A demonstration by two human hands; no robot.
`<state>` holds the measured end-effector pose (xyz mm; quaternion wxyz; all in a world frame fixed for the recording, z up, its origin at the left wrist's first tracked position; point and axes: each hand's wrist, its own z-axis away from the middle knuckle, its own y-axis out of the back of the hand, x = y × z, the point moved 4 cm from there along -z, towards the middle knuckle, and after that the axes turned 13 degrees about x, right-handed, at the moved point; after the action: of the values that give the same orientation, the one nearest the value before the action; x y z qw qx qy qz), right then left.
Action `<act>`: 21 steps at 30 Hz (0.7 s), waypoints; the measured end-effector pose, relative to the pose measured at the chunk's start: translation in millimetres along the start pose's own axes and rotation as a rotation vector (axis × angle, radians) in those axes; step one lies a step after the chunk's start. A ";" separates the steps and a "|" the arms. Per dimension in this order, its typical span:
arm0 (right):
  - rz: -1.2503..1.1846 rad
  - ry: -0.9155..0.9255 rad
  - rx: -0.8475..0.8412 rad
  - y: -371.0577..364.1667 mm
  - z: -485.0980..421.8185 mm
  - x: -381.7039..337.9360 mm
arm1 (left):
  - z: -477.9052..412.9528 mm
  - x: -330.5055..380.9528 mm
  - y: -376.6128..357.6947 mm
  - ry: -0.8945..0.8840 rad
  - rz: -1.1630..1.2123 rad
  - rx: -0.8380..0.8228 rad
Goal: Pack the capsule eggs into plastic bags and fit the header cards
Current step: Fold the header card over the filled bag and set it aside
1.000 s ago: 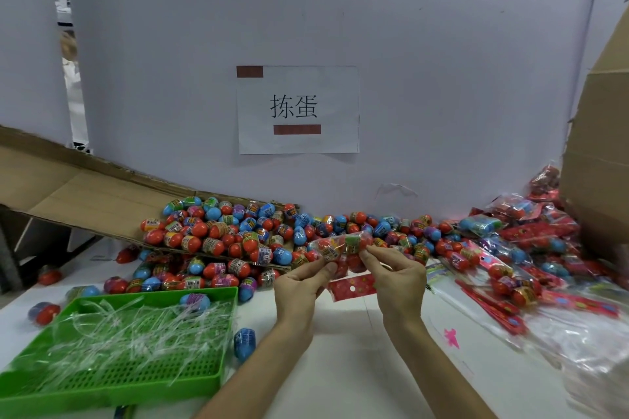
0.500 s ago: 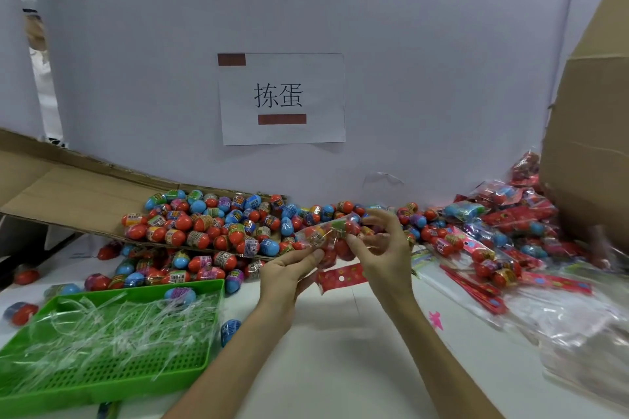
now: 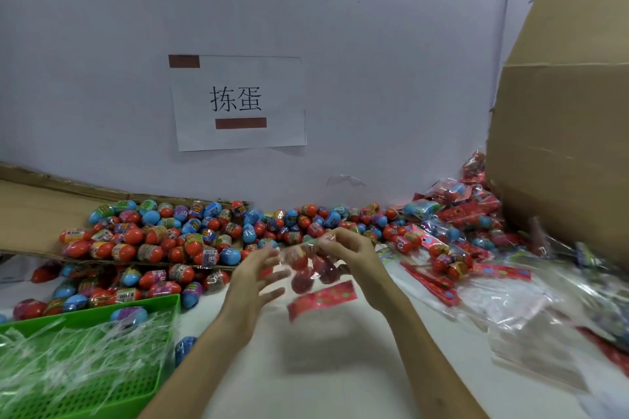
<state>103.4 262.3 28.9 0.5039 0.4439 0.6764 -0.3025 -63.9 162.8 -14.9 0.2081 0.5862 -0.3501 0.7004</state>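
My right hand (image 3: 354, 253) pinches the top of a clear plastic bag (image 3: 308, 264) with red capsule eggs inside; the bag hangs blurred over the white table. Just left of the bag is my left hand (image 3: 260, 277), its fingers spread and holding nothing. A red header card (image 3: 323, 299) with coloured dots lies on the table below the bag. A big heap of loose red and blue capsule eggs (image 3: 177, 238) covers a cardboard sheet and the table behind my hands.
A green plastic basket (image 3: 102, 395) of clear strips sits at the front left, with one blue egg (image 3: 185, 347) beside it. Finished packs (image 3: 452, 231), red cards and empty clear bags (image 3: 531, 309) lie at the right below a tall cardboard box (image 3: 561, 153). A paper sign (image 3: 238, 102) hangs on the wall.
My left hand has let go of the bag and opened its fingers. The bag has swung from lying level between both hands to hanging from my right hand.
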 end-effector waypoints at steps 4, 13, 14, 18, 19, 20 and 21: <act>0.091 -0.206 -0.504 2.9 13.0 11.2 | -6.7 3.9 15.2 0.056 0.136 0.202; -0.830 -0.089 0.363 78.5 -13.3 -6.6 | -7.0 -1.1 16.3 0.133 0.175 0.256; -0.720 -0.118 0.367 76.7 -14.5 -2.8 | -6.0 -1.8 14.8 0.127 0.161 0.244; -0.376 -0.169 0.382 59.5 -18.0 8.5 | -3.0 -0.9 12.9 0.100 0.121 0.239; -0.303 -0.153 0.397 57.5 -16.7 8.6 | -2.5 -0.7 12.9 0.095 0.114 0.242; -0.215 -0.131 0.410 56.8 -15.6 9.9 | -2.4 -0.3 12.9 0.091 0.108 0.246; -0.105 -0.105 0.416 55.9 -14.0 10.9 | -2.3 0.0 13.3 0.088 0.096 0.254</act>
<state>147.2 301.1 25.0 0.4193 0.4860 0.5947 -0.4841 -74.9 155.6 -18.3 0.1135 0.5591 -0.2769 0.7732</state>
